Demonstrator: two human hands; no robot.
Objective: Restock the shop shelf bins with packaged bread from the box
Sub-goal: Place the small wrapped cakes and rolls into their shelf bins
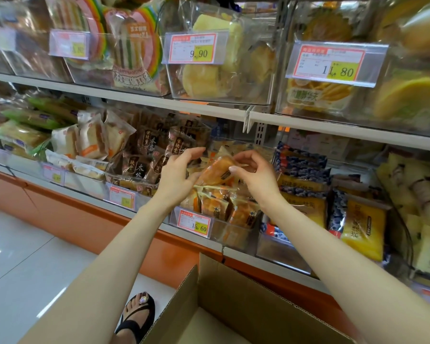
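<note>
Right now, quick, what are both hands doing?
Left hand: open, at the side of the bread packet.
Right hand: pinching the same bread packet.

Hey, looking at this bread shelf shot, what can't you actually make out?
In the head view:
The cardboard box: most of its inside falls below the bottom edge, so remaining stock is unknown.
The bread packet: label blurred, partly covered by the right hand pinching it.
The left hand: palm faces away, so whether it grips the packet is unclear.
The upper-left price tag: blurred, price illegible.
</note>
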